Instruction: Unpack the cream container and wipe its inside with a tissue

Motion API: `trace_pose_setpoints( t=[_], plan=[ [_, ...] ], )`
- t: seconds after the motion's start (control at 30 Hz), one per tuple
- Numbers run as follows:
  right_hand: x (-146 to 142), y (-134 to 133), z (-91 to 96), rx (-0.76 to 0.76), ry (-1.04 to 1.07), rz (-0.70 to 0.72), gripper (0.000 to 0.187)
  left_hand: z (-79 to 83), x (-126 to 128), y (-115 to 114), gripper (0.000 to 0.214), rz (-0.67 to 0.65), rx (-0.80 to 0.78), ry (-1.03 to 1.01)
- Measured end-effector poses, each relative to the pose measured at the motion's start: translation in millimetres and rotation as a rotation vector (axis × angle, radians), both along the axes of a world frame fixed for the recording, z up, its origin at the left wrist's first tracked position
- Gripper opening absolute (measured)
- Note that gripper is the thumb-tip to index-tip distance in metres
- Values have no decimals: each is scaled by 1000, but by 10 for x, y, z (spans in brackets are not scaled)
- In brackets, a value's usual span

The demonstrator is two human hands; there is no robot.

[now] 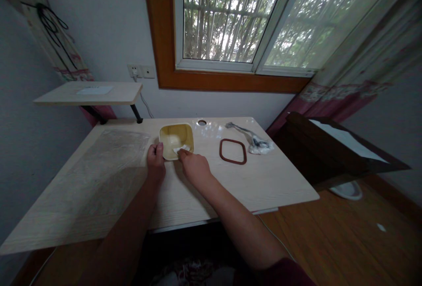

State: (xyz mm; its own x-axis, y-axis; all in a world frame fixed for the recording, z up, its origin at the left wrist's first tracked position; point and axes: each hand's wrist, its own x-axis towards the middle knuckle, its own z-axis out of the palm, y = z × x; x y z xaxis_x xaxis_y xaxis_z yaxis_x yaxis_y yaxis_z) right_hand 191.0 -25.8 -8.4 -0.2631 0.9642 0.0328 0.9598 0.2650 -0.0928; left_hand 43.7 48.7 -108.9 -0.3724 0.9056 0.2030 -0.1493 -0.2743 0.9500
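A yellow square container [177,135] with a pale rim stands tilted toward me on the desk, its inside showing. My left hand [155,159] grips its left side, the thumb up by the rim. At the near right corner, my right hand [195,166] is closed on a white tissue [181,148], pressed against the inside of the container. Part of the tissue is hidden under the fingers. To the right lies a reddish-brown rounded-square ring [232,151], flat on the desk and apart from both hands.
The pale wooden desk [263,185] carries a clear plastic sheet [108,167] on the left. A plastic-wrapped bundle with a cable [259,143] lies at the right. A raised shelf [118,92] stands at the back left, a dark brown cabinet [306,154] beyond the right edge.
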Motion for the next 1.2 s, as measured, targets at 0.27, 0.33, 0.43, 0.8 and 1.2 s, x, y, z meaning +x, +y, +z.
trace_pose_setpoints(
  t=[0.27,0.33,0.43,0.8,1.2],
  plan=[
    [33,0,8,-34,-25,-18,44,50,20,-31,45,4,13,60],
    [47,7,11,-37,-28,-25,44,50,34,-39,43,-22,32,78],
    [70,22,19,-36,-24,-35,43,45,54,-52,41,-87,31,53],
    [154,94,33,-28,-12,-80,42,60,109,-117,38,-290,-3,-3],
    [220,111,34,-16,56,-32,35,66,152,-135,41,-356,-65,35]
  ],
)
